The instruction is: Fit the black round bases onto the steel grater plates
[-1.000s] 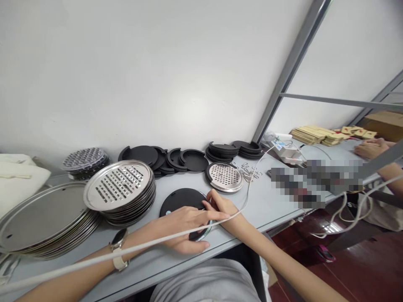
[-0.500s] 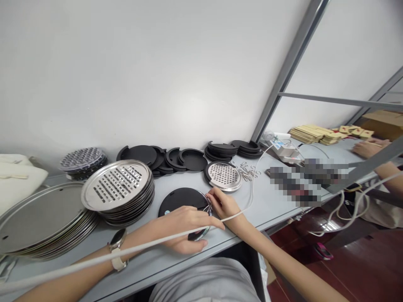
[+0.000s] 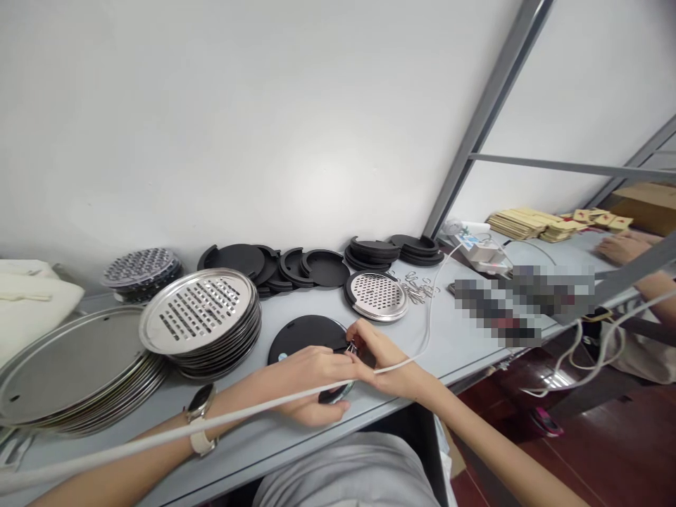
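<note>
A black round holder [image 3: 303,336] lies flat on the grey table with round plates beneath its edge. My left hand [image 3: 311,380] is curved over its near side, thumb below the front rim, holding it in place. At the holder's right edge, my right hand [image 3: 388,362] pinches a small metal wire clip [image 3: 351,346] between thumb and fingers. The fingertips of both hands nearly meet there, and part of the clip is hidden. Behind them sits a perforated metal grater disc [image 3: 377,294] in a black holder, with several loose wire clips [image 3: 420,287] beside it.
Stacks of slotted metal grater discs [image 3: 198,310] and larger plain metal plates [image 3: 74,359] stand at left. Black holders [image 3: 327,267] line the wall. A white cord [image 3: 274,403] crosses in front of my hands. A co-worker's hand [image 3: 623,246] is at far right.
My right hand has turned and moved closer to my left fingers at the holder's right edge, bringing the wire clip upright. My left hand has hardly moved.
</note>
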{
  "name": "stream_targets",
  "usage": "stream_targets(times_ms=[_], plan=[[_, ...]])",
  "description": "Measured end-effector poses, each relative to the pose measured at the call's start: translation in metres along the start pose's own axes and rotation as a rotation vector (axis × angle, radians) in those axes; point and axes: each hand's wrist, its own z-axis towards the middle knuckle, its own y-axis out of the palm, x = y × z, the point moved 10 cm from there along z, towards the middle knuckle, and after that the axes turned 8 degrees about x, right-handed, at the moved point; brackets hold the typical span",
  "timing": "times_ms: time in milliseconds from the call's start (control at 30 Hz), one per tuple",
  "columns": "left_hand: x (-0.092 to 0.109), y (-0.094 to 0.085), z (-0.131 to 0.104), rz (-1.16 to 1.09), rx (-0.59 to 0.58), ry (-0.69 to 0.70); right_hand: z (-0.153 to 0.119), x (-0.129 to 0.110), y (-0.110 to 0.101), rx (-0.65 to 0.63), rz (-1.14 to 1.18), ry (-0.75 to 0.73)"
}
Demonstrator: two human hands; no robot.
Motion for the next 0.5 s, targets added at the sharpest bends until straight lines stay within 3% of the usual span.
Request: stream_targets(times_ms=[167,333,500], plan=[[-0.003,0.0,0.0,0.052,-0.012,-0.058,-0.002,0.025,-0.002,-0.001,0.171,0.137],[-0.004,0.002,0.0,0.065,-0.023,-0.067,0.003,0.053,-0.013,0.154,0.428,0.274],[-0.003,0.002,0.0,0.08,-0.031,-0.055,0.008,0.063,-0.01,0.213,0.492,0.355]])
